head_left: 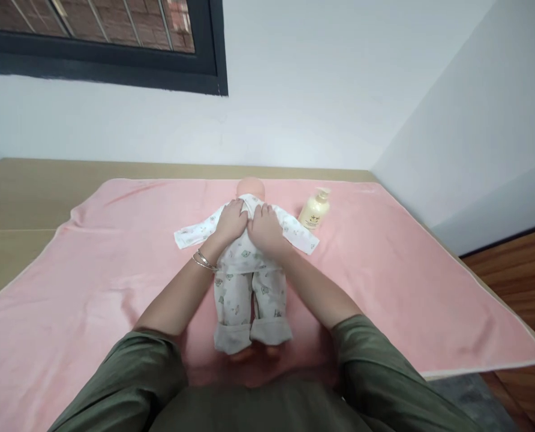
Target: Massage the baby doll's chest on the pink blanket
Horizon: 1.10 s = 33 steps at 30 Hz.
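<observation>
A doll with a bald head (251,187) lies on a pink blanket (137,258), its feet toward me. Whether its face is up or down, I cannot tell. It wears a white patterned top (246,255) with both sleeves spread out sideways, and matching trousers (234,300) with plain turned-up cuffs. On the upper left part of the top rests my left hand (231,222), its fingers bent on the cloth just below the neck. Close beside it, my right hand (266,228) grips the upper right part, thumb toward the middle. Bracelets circle my left wrist.
A pump bottle (315,210) of pale yellow liquid is on the blanket, right of the doll near the sleeve end. The blanket covers much of a wooden surface (22,192). Behind it rises a white wall (294,120) with a dark-framed barred window (211,54) at upper left.
</observation>
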{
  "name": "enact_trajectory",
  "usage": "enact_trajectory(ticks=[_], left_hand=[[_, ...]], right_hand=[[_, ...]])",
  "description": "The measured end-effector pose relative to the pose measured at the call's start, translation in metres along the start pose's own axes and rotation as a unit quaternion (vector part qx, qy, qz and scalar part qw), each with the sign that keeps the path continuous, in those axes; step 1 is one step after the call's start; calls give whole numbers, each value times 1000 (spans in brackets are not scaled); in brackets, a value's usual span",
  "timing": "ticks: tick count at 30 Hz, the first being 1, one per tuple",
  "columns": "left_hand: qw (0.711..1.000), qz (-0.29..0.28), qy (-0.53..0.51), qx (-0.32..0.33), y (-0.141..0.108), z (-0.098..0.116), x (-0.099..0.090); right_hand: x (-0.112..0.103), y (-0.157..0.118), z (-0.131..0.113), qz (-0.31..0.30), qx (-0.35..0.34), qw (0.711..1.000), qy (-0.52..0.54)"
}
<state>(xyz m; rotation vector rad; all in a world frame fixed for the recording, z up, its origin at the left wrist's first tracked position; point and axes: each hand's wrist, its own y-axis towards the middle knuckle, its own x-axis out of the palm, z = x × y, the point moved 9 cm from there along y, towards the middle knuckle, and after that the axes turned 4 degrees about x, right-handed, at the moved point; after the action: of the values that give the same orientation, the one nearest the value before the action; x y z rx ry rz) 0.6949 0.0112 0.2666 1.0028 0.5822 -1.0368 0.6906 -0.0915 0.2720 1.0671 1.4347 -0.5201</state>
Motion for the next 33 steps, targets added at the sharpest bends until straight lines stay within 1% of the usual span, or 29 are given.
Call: enact_trajectory(ticks=[2,3,5,7,10,11,12,14,16,18,20,21,23,26,28,29,30,31,33], left_hand=[[999,-3,-33,-26,7,-17,-3],[999,-6,-35,-36,8,-21,-3],[999,-10,-1,-39,6,-20,-2],[998,-11,61,-27,0,-7,0],[993,-17,117,-1,-9,15,6],[993,-19,119,2,-9,19,6],[993,-20,115,3,-8,19,6],[995,-25,99,-3,-2,13,3],[997,-33,74,-15,8,-2,-1],[998,-44,41,-32,16,-17,-2],[997,-48,27,-45,19,-24,-1],[997,-49,36,-45,18,-24,0],[995,-39,85,-27,12,-12,2],[988,-9,151,29,0,19,5],[986,2,154,65,-5,36,6],[986,4,147,73,-5,39,6],[988,3,137,68,-4,37,4],[990,-1,128,53,-1,32,3],[993,-19,116,10,6,13,1]], right_hand=[[0,-15,-19,13,-23,999,-24],[1,-18,-25,16,-39,999,-27],[0,-10,-23,7,-64,998,-13],[-1,10,-4,-18,-60,998,14],[-2,42,33,-52,6,998,22],[-1,47,39,-53,24,998,14],[-1,47,40,-47,31,998,4],[0,37,29,-20,24,999,-13],[2,17,7,12,1,1000,-28],[4,0,-17,29,-45,998,-32],[6,-5,-30,30,-88,995,-16],[5,-1,-29,24,-99,995,0],[4,17,-12,6,-84,996,36],[3,45,28,-22,-4,998,57],[2,51,42,-33,36,998,43],[2,48,41,-33,44,998,30],[2,42,36,-29,43,999,15],[2,34,27,-22,33,999,-2],[2,17,5,-4,-7,999,-35]])
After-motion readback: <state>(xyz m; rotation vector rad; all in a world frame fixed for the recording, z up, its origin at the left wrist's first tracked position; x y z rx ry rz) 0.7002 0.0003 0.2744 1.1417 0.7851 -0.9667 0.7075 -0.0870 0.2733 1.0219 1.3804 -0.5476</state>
